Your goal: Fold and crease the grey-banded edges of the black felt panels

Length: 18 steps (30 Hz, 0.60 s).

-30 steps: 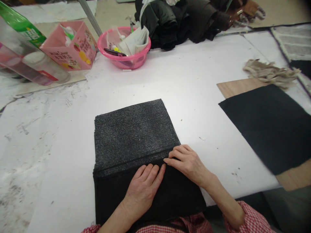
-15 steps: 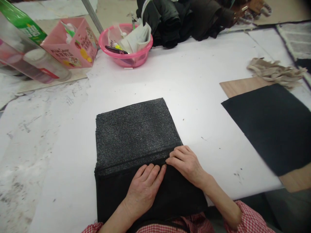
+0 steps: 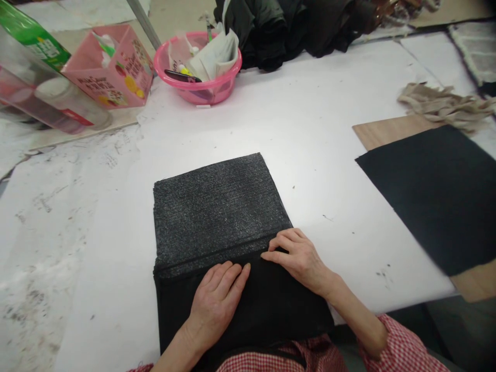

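Observation:
A stack of dark grey ribbed fabric pieces (image 3: 217,204) lies on the white paper-covered table (image 3: 310,134) in front of me. Over its near part lies a black fabric piece (image 3: 271,310) that reaches the table edge. My left hand (image 3: 217,299) rests flat on the black fabric, fingers together and stretched toward its top edge. My right hand (image 3: 296,258) lies just to the right, fingertips pressing the black fabric's edge where it meets the grey stack. Neither hand holds anything.
A pink basin (image 3: 197,70) with papers and small tools, a pink carton (image 3: 110,70) and a clear jar (image 3: 50,98) stand at the back left. Dark clothes (image 3: 294,26) are heaped behind. A black sheet (image 3: 437,191) on a wooden board and beige scraps (image 3: 445,106) lie right.
My left hand has slid a little to the left along the black fabric, away from my right hand. The view has tilted slightly downward.

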### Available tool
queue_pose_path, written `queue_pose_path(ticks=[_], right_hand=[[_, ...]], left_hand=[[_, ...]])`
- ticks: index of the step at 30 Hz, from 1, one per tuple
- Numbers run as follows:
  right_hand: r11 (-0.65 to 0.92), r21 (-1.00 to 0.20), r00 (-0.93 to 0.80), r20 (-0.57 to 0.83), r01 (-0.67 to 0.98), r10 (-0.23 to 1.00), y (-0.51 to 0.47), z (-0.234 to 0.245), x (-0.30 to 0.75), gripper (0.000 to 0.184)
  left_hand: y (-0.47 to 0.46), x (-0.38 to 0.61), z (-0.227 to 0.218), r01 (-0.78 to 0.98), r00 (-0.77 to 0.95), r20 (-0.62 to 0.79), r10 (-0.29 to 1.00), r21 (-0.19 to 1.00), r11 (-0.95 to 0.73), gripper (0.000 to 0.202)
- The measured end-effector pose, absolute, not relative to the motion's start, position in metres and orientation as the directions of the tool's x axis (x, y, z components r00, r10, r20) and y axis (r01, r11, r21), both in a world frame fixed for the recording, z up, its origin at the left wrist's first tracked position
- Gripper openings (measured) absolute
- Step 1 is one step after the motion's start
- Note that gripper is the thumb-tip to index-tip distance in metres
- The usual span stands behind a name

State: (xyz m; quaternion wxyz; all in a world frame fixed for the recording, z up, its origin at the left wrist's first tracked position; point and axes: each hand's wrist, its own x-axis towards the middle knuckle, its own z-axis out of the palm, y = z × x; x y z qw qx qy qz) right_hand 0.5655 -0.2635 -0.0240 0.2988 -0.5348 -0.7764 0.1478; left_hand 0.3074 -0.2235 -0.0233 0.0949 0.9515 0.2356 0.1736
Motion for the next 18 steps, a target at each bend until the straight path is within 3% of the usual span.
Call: queue_pose_path(ticks=[10, 18], right_hand=[[0.347, -0.555, -0.226, 0.275, 0.756, 0.934, -0.261, -0.020, 0.573, 0.014], [0.415, -0.496, -0.331, 0.253, 0.763, 0.909, -0.257, -0.011, 0.573, 0.017]], left_hand=[[-0.223, 0.305, -0.024, 0.408, 0.831, 0.294, 0.471, 0.252, -0.877, 0.039], [-0.224, 0.304, -0.025, 0.396, 0.830, 0.308, 0.464, 0.260, -0.881, 0.036]])
